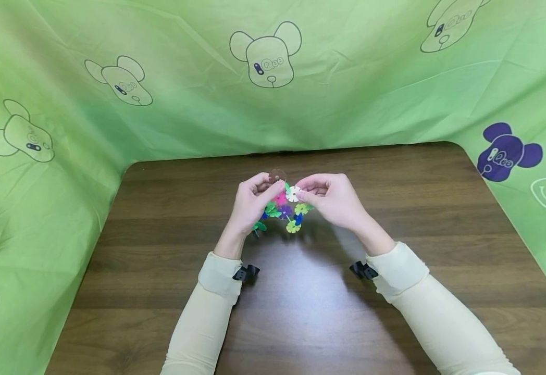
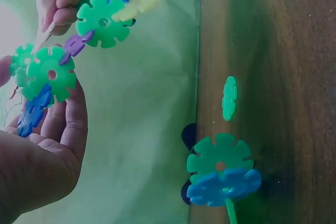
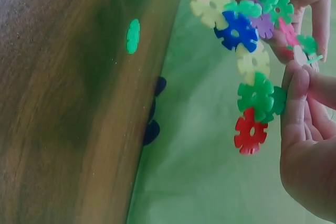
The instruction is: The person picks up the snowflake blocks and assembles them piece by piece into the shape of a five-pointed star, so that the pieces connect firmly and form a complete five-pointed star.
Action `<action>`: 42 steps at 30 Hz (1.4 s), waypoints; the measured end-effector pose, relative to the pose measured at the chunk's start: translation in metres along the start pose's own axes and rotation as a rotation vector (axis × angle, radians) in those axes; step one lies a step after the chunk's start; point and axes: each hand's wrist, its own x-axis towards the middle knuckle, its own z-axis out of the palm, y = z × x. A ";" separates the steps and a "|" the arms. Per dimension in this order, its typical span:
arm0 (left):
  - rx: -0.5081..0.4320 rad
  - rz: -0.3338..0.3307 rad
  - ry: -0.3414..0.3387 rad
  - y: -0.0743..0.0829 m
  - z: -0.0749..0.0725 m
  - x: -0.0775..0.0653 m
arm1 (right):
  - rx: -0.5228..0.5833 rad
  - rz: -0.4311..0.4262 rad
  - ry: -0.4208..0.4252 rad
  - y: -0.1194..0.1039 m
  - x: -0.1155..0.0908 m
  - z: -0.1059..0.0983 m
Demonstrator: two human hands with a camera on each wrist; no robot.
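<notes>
Both hands are raised above the brown table around a linked cluster of colourful notched plastic discs, flower-shaped. My left hand (image 1: 248, 205) holds the cluster from its left side, its thumb near a pink disc (image 1: 280, 199), with a brown disc (image 1: 277, 175) at its fingertips. My right hand (image 1: 336, 199) pinches a white disc (image 1: 293, 194) between thumb and fingers at the top of the cluster. Below hang purple (image 1: 284, 211), blue and yellow-green discs (image 1: 294, 227). In the right wrist view, a red disc (image 3: 251, 131) ends one chain, joined to a green disc (image 3: 255, 95).
A green disc (image 2: 229, 98) shows edge-on against the wooden table (image 2: 294, 129) in the left wrist view, above a green disc joined to a blue disc (image 2: 224, 187). Green cloth (image 1: 184, 120) with printed bear heads walls the table's back and sides.
</notes>
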 end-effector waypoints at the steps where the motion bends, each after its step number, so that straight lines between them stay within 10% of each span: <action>1: -0.002 0.006 -0.001 0.000 0.001 0.000 | 0.000 0.001 0.009 0.000 0.000 0.001; 16: -0.012 -0.036 0.091 0.002 -0.004 0.001 | 0.042 -0.018 0.004 -0.005 0.003 0.000; 27: -0.087 -0.118 0.284 0.009 -0.062 0.006 | 0.066 0.000 0.037 -0.001 0.015 0.003; 42: -0.170 -0.244 0.527 0.002 -0.114 0.001 | -0.156 0.328 -0.414 0.030 0.056 0.056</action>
